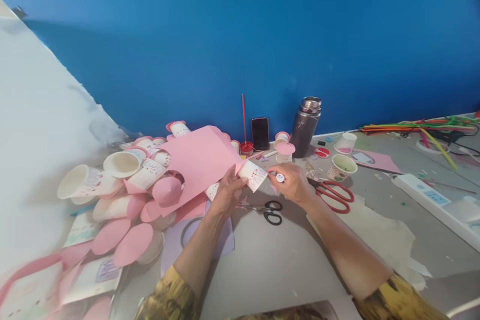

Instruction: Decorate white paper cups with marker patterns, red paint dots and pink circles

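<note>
My left hand (227, 190) is closed round a small white paper cup (253, 176) with red dots and a purple zigzag drawn on its side. The cup lies tilted, its wide end toward my other hand. Fingers bent, my right hand (290, 180) grips a marker pen (280, 177) whose white round end faces me; its tip is hidden near the cup's rim. Below the cup, black-handled scissors (272, 212) lie on the table. A large pink paper sheet (202, 160) rests behind my left hand, over other cups.
A heap of decorated cups with pink paper discs (112, 235) fills the left side. Behind stand a phone (260, 134) and a dark flask (306, 127). On the right lie red-handled scissors (333, 196), a green-lined cup (343, 166) and a power strip (431, 200).
</note>
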Available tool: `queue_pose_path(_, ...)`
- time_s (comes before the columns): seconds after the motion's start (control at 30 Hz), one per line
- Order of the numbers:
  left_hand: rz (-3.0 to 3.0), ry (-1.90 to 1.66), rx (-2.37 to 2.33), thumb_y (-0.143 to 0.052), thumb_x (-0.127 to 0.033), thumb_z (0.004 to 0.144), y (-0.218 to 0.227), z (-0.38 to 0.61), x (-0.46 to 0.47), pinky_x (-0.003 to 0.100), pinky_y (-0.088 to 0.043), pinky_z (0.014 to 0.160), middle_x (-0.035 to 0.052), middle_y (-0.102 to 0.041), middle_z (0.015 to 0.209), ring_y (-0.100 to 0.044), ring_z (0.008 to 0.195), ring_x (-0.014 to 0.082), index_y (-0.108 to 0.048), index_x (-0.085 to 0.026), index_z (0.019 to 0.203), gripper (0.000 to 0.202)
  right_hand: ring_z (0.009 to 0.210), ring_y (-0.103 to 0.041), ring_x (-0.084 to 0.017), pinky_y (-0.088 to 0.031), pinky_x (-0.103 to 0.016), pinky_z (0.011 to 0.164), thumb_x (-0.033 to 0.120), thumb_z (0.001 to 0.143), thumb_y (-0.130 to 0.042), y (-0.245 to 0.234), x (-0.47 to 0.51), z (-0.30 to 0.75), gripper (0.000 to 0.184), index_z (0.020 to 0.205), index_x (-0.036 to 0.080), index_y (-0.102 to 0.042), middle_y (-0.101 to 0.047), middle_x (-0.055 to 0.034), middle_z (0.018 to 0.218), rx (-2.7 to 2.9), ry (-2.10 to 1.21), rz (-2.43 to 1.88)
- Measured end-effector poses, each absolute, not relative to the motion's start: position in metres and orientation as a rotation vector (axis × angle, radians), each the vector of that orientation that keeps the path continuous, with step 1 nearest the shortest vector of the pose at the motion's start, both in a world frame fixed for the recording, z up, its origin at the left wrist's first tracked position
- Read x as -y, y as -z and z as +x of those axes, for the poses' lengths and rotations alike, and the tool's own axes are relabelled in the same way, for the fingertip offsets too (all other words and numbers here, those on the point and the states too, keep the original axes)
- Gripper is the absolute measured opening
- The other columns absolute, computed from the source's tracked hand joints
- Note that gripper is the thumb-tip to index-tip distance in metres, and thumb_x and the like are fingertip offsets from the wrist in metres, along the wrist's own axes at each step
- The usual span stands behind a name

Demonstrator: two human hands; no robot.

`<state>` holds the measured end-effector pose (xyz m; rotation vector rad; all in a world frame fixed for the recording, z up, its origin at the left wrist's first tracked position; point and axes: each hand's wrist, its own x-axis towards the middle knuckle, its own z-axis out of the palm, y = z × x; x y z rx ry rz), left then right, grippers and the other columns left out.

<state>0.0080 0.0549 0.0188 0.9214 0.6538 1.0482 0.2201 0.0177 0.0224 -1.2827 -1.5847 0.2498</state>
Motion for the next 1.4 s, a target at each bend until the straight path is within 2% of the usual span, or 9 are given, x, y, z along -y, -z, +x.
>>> queue_pose_path(0.17, 0.919, -0.998, -0.65, -0.093, -0.039, 0.071, -0.021, 0.003, -0.052, 0.043, -0.054, 0.102, 0.0134, -0.064, 0.142, -0.063, 0.129, 0.0318, -0.058, -0.024, 0.141, 0.079, 0.064, -0.063, -0.021, -0.044, -0.032, 0.064, 0.035, 0.078, -0.075, -0.022, -0.02, 0.223, 0.013, 0.075, 0.023, -0.077, -0.075, -0.0043, 0.069, 1.342, -0.39, -1.276)
queue_pose_path(0.27, 0.982, -1.064, -0.699, -0.092, -0.045, 0.069, -0.016, 0.003, -0.054, 0.04, -0.057, 0.093, 0.013, -0.068, 0.134, -0.064, 0.126, 0.031, -0.063, -0.024, 0.135, 0.075, 0.054, -0.051, -0.015, -0.036, -0.029, 0.054, 0.038, 0.074, -0.08, -0.021, -0.024, 0.226, 0.017, 0.071, 0.021, -0.075, -0.065, 0.0003, 0.058, 1.164, -0.554, -1.266)
queue_pose_path(0.37, 1.037, -1.138, -0.889, -0.092, -0.048, 0.068, -0.009, 0.007, -0.056, 0.03, -0.058, 0.075, 0.0065, -0.075, 0.095, -0.071, 0.089, 0.0199, -0.073, -0.019, 0.11, 0.055, 0.05, -0.043, -0.012, -0.033, -0.028, 0.051, 0.041, 0.068, -0.084, -0.019, -0.03, 0.228, 0.025, 0.067, 0.021, -0.069, -0.055, 0.0036, 0.052, 0.978, -0.749, -1.203)
queue_pose_path(0.43, 1.051, -1.134, -0.94, -0.091, -0.053, 0.066, -0.005, 0.01, -0.056, 0.024, -0.052, 0.059, -0.0027, -0.061, 0.061, -0.058, 0.058, 0.0112, -0.072, -0.016, 0.088, 0.047, 0.046, -0.037, -0.01, -0.033, -0.027, 0.05, 0.044, 0.064, -0.086, -0.019, -0.034, 0.228, 0.033, 0.065, 0.021, -0.063, -0.045, 0.0074, 0.047, 0.862, -0.893, -1.124)
queue_pose_path(0.53, 1.068, -1.1, -0.926, -0.084, -0.069, 0.066, -0.004, 0.015, -0.054, 0.022, -0.04, 0.043, -0.0133, -0.033, 0.044, -0.033, 0.039, 0.0063, -0.064, -0.019, 0.074, 0.055, 0.044, -0.031, -0.007, -0.037, -0.026, 0.05, 0.041, 0.061, -0.09, -0.017, -0.039, 0.228, 0.04, 0.065, 0.022, -0.054, -0.034, 0.0125, 0.047, 0.718, -1.084, -0.99)
queue_pose_path(0.7, 1.167, -1.115, -0.959, -0.071, -0.082, 0.071, -0.008, 0.017, -0.046, 0.023, -0.037, 0.041, -0.0098, -0.032, 0.041, -0.035, 0.037, 0.0075, -0.043, -0.023, 0.054, 0.068, 0.044, -0.034, -0.006, -0.045, -0.023, 0.052, 0.033, 0.091, -0.077, -0.009, -0.044, 0.231, 0.036, 0.07, 0.019, -0.051, -0.035, 0.0132, 0.053, 0.537, -1.305, -0.858)
queue_pose_path(0.8, 1.296, -1.124, -0.988, -0.059, -0.087, 0.077, -0.007, 0.016, -0.044, 0.024, -0.037, 0.041, -0.0061, -0.035, 0.04, -0.042, 0.038, 0.0111, -0.046, -0.023, 0.051, 0.07, 0.046, -0.04, -0.006, -0.047, -0.022, 0.053, 0.033, 0.102, -0.066, -0.006, -0.045, 0.234, 0.034, 0.074, 0.018, -0.054, -0.041, 0.0115, 0.058, 0.465, -1.395, -0.799)
queue_pose_path(1.07, 1.335, -1.134, -0.987, -0.056, -0.085, 0.082, -0.005, 0.015, -0.047, 0.027, -0.043, 0.042, -0.0058, -0.039, 0.038, -0.045, 0.038, 0.0135, -0.056, -0.022, 0.059, 0.066, 0.046, -0.028, -0.005, -0.049, -0.024, 0.057, 0.013, 0.073, -0.082, -0.016, -0.038, 0.224, 0.042, 0.064, 0.021, -0.042, -0.033, 0.0132, 0.049, 0.417, -1.522, -0.691)
queue_pose_path(1.4, 1.393, -1.145, -1.017, -0.056, -0.083, 0.084, 0.001, 0.013, -0.048, 0.026, -0.044, 0.047, -0.0037, -0.049, 0.044, -0.05, 0.043, 0.0143, -0.061, -0.021, 0.066, 0.065, 0.044, -0.031, -0.004, -0.038, -0.02, 0.046, 0.026, 0.06, -0.093, -0.011, -0.04, 0.216, 0.043, 0.07, 0.021, -0.052, -0.037, 0.0138, 0.049, 0.439, -1.305, -0.807)
